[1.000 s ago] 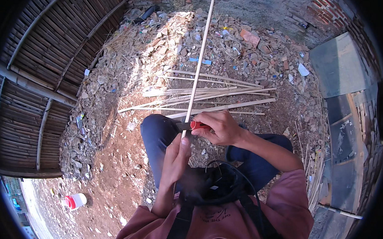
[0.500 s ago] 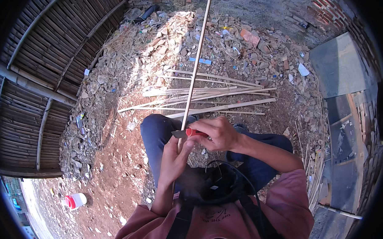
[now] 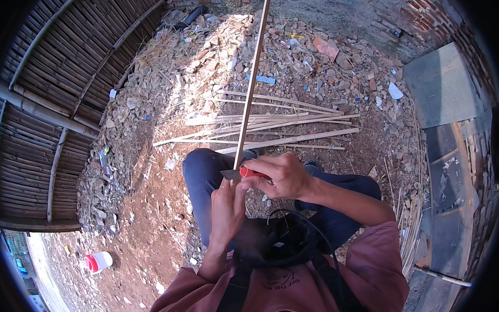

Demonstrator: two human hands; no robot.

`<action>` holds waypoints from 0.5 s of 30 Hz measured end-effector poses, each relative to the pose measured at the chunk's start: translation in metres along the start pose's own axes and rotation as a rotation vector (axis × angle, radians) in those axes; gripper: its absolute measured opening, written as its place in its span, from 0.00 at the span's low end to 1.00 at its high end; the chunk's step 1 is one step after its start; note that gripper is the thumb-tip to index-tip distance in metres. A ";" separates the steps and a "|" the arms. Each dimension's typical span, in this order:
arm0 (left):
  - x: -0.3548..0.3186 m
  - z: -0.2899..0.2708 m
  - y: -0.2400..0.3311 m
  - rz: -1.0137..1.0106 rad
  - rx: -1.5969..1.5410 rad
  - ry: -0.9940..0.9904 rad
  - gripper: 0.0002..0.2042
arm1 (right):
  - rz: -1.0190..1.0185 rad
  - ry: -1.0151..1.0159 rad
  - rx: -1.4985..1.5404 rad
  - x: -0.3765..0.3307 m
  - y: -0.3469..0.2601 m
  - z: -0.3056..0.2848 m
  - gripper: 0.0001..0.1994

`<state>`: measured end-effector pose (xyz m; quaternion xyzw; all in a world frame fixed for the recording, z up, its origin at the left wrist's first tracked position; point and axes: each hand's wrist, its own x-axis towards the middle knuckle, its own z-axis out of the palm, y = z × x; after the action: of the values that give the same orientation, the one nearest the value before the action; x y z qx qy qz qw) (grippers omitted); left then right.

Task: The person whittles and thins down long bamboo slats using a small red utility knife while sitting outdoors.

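Note:
My right hand [image 3: 285, 175] is closed around the red handle of a knife [image 3: 230, 174], whose short, dark blade lies across a long bamboo strip [image 3: 249, 95]. The strip rises from between my hands, slanting slightly right, and runs out of the top of the picture. My left hand [image 3: 227, 210] grips its lower part just below the blade, thumb pointing up toward the knife. Past my knees, several pale bamboo strips [image 3: 293, 139] lie in a loose, crossing pile on the ground.
A white jug with a red lid [image 3: 99, 262] stands on the dirt at left. Rubble and litter [image 3: 213, 64] cover the ground ahead. A bamboo-slat wall [image 3: 46, 163] borders the left; grey panels [image 3: 442, 89] lean at right. A black bag [image 3: 274, 240] sits in my lap.
The bamboo strip has turned, a darker face now showing, and its upper end has shifted slightly left. My left hand has rolled a little around it; the knife blade has moved slightly left.

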<state>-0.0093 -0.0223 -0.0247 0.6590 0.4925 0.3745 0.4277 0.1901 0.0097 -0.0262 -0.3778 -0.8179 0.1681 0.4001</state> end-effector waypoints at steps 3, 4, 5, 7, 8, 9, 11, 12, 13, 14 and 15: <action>0.002 0.000 0.010 -0.006 0.103 0.028 0.14 | 0.026 -0.006 -0.054 0.002 -0.004 -0.002 0.10; 0.003 0.001 0.012 -0.021 0.118 0.036 0.15 | 0.039 -0.024 -0.077 0.002 -0.005 -0.003 0.11; 0.004 0.001 0.013 -0.036 0.132 0.043 0.15 | 0.041 -0.022 -0.078 0.002 -0.005 -0.002 0.11; 0.003 0.004 0.007 -0.012 0.130 0.077 0.16 | 0.044 0.019 -0.090 0.002 -0.006 0.001 0.12; 0.003 0.005 0.004 0.013 0.127 0.106 0.17 | 0.044 0.020 -0.090 0.002 -0.007 0.002 0.12; 0.003 0.005 0.005 0.014 0.127 0.105 0.17 | 0.054 0.038 -0.099 0.001 -0.008 0.003 0.12; 0.005 0.003 0.006 -0.038 0.187 0.081 0.15 | 0.065 0.057 -0.109 0.001 -0.010 0.003 0.12; 0.006 0.004 0.006 -0.037 0.187 0.080 0.15 | 0.075 0.066 -0.123 0.001 -0.011 0.003 0.13; 0.006 0.005 0.006 -0.037 0.168 0.089 0.14 | 0.084 0.074 -0.137 0.001 -0.012 0.003 0.13; 0.007 0.006 0.006 -0.037 0.148 0.098 0.14 | 0.084 0.075 -0.137 0.001 -0.013 0.004 0.13; 0.007 0.006 0.007 -0.037 0.148 0.097 0.14 | 0.089 0.098 -0.147 0.001 -0.014 0.005 0.13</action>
<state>0.0002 -0.0173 -0.0199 0.6607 0.5510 0.3608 0.3602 0.1798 0.0012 -0.0208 -0.4498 -0.7899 0.1065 0.4029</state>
